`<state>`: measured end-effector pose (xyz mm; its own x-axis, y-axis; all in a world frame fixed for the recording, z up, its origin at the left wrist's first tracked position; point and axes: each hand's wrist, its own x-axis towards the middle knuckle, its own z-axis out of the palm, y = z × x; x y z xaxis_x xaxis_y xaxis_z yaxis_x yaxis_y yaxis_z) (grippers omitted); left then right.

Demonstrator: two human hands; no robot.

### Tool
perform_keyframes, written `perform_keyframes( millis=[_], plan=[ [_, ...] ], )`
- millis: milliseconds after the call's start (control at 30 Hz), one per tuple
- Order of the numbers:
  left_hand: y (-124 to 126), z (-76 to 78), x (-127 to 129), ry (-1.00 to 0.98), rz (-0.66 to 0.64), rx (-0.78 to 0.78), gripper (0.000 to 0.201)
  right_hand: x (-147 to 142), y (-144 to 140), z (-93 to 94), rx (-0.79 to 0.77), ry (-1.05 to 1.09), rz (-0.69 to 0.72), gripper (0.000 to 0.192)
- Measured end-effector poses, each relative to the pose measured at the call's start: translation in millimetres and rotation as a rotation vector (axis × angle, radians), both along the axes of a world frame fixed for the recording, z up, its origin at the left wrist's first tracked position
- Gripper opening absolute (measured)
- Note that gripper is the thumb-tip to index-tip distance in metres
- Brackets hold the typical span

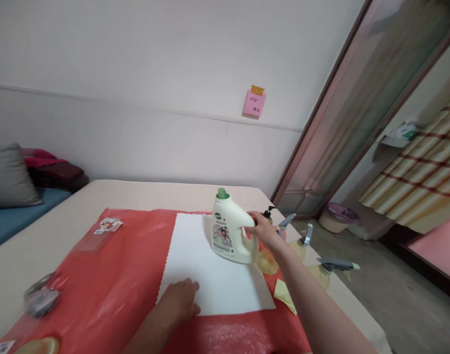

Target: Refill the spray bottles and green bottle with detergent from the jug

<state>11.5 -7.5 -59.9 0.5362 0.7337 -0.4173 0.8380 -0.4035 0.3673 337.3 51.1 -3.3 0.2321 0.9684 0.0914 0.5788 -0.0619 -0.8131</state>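
In the head view, the right hand (263,230) was closed around the handle of a white detergent bottle (228,230) with a green cap, which stood upright on the far right part of a white sheet (210,265). The left hand (178,300) lay palm down, fingers loosely curled and gripping nothing, on the near left corner of that sheet. The sheet rested on a red cloth (110,290) that covered much of the table (62,216).

Just right of the bottle stood several yellowish spray bottles (302,243) with grey triggers, close to the table's right edge, and a pale yellow slip (285,295) lay beside the sheet's near right corner. A small printed packet (108,225) sat at the cloth's far left corner, and a blurred grey object (40,297) lay near the left edge. A pink sticky note (254,103) hung on the wall behind. At far left a grey pillow (9,174) rested on a blue mattress (14,216).
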Motion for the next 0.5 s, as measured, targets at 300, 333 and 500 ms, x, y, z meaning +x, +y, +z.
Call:
perform_keyframes(
  millis=[300, 333, 500],
  plan=[
    [-1.9, -4.0, -0.1, 0.083, -0.040, 0.000, 0.048, -85.6, -26.0, -8.1, 0.202, 0.241, 0.014, 0.058],
    [-2.1, -2.2, -0.9, 0.086, -0.037, -0.002, 0.046, -91.2, -31.3, -11.3, 0.216, 0.270, 0.016, 0.062],
    [-4.4, 14.0, -6.1, 0.102, 0.011, -0.007, 0.037, -109.6, -58.3, -42.0, 0.253, 0.408, 0.043, 0.075]
  ],
)
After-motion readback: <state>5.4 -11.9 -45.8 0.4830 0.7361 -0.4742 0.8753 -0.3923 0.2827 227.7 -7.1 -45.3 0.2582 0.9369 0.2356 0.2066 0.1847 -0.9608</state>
